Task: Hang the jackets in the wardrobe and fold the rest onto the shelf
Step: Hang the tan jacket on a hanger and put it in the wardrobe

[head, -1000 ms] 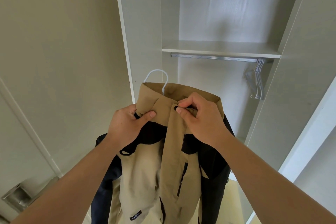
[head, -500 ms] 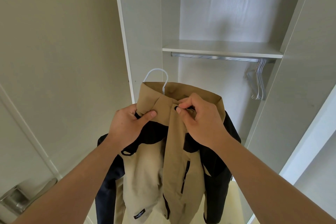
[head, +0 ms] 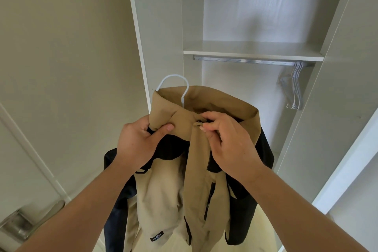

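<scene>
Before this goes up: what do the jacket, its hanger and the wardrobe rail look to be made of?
The jacket: matte woven shell cloth, probably synthetic; it holds crisp folds at the collar. The hanger: thin, smooth, white; coated wire or plastic, cannot tell which. The rail: bare metal, brushed silver with streaked reflections.

White wardrobe shelf point(head: 253, 55); metal rail point(head: 243, 61) beneath, white hangers point(head: 296, 88) bunched right end.
</scene>
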